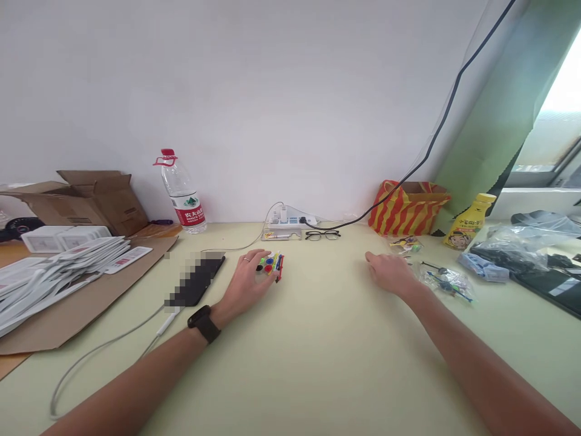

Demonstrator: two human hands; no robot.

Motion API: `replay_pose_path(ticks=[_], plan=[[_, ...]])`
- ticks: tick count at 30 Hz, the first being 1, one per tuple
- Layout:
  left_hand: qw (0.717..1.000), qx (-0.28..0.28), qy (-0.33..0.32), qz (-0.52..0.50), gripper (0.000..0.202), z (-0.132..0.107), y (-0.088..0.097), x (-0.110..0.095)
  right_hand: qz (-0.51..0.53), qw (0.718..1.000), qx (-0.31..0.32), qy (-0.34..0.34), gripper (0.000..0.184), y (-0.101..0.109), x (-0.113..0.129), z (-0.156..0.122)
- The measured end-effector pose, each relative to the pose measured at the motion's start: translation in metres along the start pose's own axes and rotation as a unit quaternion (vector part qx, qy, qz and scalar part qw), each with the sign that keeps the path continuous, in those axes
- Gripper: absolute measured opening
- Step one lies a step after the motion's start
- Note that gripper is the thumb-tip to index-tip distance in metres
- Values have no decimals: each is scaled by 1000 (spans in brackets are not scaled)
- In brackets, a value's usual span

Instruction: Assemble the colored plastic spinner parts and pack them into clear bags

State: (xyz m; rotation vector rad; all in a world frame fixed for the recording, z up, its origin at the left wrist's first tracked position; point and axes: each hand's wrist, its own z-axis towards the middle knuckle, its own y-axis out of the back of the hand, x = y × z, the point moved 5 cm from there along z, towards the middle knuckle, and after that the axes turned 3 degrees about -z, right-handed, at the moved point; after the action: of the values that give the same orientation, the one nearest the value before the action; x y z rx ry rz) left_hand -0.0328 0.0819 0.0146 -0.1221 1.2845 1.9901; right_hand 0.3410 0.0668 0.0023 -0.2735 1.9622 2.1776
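My left hand curves round the pieces on the bench, seemingly gathering them; lifting needs a light touch. My right hand lies apart. Whether either grips, I can't tell.

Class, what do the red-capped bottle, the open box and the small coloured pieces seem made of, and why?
Bottle: clear, glossy, likely plastic; the wall shows through. Box: matt brown, apparently cardboard, with folded flaps. Coloured pieces: probably plastic, from their bright colours; finish unclear.
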Motion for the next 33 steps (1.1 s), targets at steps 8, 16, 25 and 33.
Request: replay_pose_path(ticks=[8, 16, 25, 33], plan=[[992, 96, 69, 42, 80, 15, -25, 31, 30, 999, -18, -21, 29, 10, 7, -9], [988, 152, -29, -1, 56, 19, -31, -6, 192, 953, -135, 191, 31, 17, 93, -25], [962, 200, -133, -128, 47, -14, -32, -74, 324, 890, -145, 287, 44, 24, 115, -35], [972, 164, -65, -156, 40, -8, -38, -58, 391, 858, -103, 317, 19, 33, 107, -36]])
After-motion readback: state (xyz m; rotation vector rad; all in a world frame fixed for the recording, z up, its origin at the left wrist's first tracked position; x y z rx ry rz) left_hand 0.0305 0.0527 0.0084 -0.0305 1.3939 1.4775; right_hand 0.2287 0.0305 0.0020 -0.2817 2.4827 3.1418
